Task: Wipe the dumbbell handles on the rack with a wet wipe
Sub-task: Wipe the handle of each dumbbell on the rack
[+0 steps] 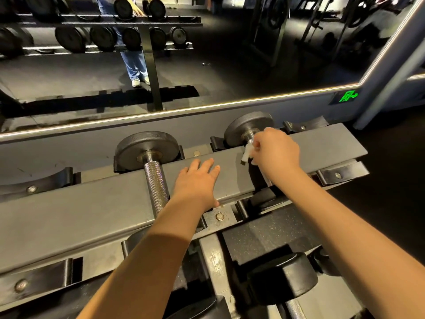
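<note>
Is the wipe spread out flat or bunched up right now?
Bunched up: the wet wipe is a small white wad gripped by the right hand against the dumbbell handle.

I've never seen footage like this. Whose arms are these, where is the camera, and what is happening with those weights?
There is no machine here. These are a person's two bare arms, filmed by one wide-angle camera worn on their head, looking forward and down. Below them is a gym dumbbell rack standing in front of a mirror. The right hand grips a white wet wipe against the handle of the right dumbbell, close to its far weight. The left hand rests flat on the rack's grey rail, fingers straight, holding nothing. Beside it lies the left dumbbell, its ridged metal handle bare.
</note>
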Demonstrator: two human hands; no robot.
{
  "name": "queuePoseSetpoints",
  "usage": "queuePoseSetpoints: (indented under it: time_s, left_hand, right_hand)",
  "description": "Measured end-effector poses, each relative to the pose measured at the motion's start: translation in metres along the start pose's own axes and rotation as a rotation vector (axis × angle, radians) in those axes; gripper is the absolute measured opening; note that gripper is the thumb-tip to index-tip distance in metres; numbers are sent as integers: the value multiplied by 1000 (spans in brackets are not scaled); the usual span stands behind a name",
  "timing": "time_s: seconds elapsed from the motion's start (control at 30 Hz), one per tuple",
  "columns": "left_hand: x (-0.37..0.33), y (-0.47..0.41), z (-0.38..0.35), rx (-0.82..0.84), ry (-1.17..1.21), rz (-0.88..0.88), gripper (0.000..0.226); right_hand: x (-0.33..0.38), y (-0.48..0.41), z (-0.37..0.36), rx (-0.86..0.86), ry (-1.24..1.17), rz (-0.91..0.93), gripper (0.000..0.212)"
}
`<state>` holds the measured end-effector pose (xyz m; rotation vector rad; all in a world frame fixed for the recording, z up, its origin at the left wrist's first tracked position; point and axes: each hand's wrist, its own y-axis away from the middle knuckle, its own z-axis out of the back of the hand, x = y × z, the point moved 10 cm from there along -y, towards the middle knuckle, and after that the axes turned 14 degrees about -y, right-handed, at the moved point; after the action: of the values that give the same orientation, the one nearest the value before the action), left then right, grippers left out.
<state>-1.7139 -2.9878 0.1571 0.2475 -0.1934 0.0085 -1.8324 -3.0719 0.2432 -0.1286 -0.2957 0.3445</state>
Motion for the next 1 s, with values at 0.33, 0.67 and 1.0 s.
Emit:
queuePoseSetpoints:
  time_s: [0.33,0.67,1.0]
  left_hand:
    - [0,0,-1,16,2,3,92]
    - [0,1,0,22,7,1,92]
    - [0,1,1,17,23,3,92]
  right_hand:
    - [-19,31,-1,142,65,-48,9]
    - [-22,-15,7,-95,-537,-81,17]
    - [-48,12,-8,247,-235,-252,1]
